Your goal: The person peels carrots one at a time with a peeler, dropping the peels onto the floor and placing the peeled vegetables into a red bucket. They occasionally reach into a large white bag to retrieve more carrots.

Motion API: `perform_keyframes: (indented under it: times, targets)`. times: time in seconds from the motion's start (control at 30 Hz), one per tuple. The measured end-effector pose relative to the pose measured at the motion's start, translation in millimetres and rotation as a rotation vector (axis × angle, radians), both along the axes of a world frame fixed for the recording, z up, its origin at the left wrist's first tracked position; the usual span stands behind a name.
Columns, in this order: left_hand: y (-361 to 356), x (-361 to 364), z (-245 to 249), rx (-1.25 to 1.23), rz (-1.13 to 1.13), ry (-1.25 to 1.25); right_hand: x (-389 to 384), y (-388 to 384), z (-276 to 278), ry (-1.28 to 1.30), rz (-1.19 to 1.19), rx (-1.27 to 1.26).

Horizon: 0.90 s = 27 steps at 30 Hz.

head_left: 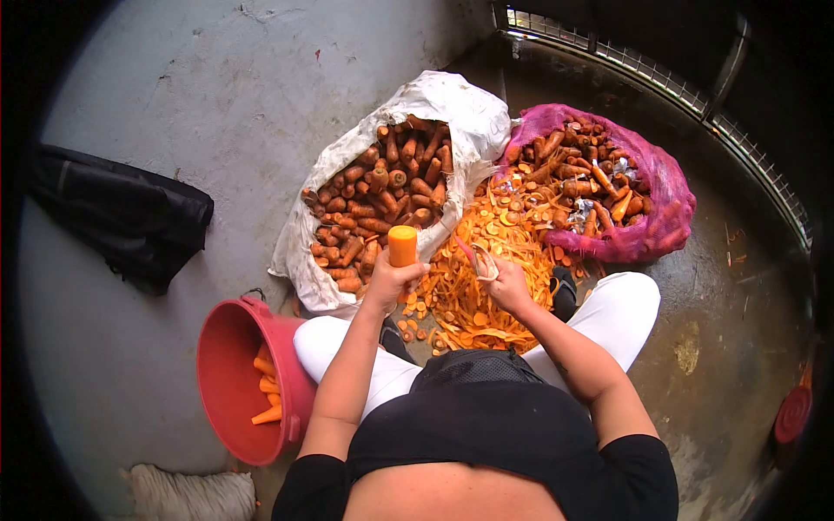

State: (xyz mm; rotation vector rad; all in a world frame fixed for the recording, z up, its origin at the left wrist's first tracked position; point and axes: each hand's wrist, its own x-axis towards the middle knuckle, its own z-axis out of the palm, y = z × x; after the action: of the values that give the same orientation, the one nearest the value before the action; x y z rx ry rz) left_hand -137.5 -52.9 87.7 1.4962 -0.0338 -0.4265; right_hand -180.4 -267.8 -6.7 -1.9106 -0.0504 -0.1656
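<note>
My left hand [396,280] is closed around the lower part of a thick carrot [402,246], held upright. Its visible upper part is smooth bright orange, with a flat cut top. To the right, my right hand [507,285] grips a slim pink-and-white tool [474,257] that looks like a peeler; its working edge is too small to make out. The tool is apart from the carrot. Beneath both hands lies a heap of orange peelings [486,300] mixed with round carrot slices. A white sack [300,252] of unpeeled carrots [387,187] lies open just beyond my left hand.
Beyond my right hand stands a pink mesh sack [669,195] of carrots and scraps. A red bucket [300,373] on the left holds several peeled carrots [268,391]. Black fabric [130,208] lies on the far left; a pale cloth bundle [191,495] is near the bucket.
</note>
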Motion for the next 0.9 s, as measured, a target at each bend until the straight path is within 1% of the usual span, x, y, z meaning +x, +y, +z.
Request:
perform_keyframes:
  times: [0.03,0.07,0.17,0.27,0.4,0.5,0.57,0.7,0.8,0.9]
  targets:
    - [0,-2,1,-0.082,-0.017,0.057,-2,1,2,-0.042,0.025,0.014]
    - [0,-4,4,-0.126,-0.052,0.099,-3,5,1,-0.081,0.039,0.078]
    - [2,-5,4,-0.257,-0.127,0.233,-11,6,26,-0.059,0.167,0.165]
    - [0,-2,1,-0.195,-0.160,0.273,-14,3,45,-0.130,0.180,0.056]
    - [-10,-6,5,-0.006,-0.100,0.197,-13,1,55,-0.249,0.180,-0.035]
    - [-9,-1,-2,0.124,-0.108,0.145,-13,0,55,-0.234,0.156,-0.103]
    - [-5,3,-8,0.239,-0.136,0.109,-12,-1,55,-0.217,0.153,-0.126]
    - [-2,7,-11,0.308,-0.158,0.070,-12,-3,56,-0.186,0.135,-0.176]
    - [-2,7,-4,0.338,-0.185,0.049,-9,-6,44,-0.114,0.163,-0.223]
    - [-1,4,3,0.330,-0.218,0.078,8,-14,16,0.201,0.169,-0.448]
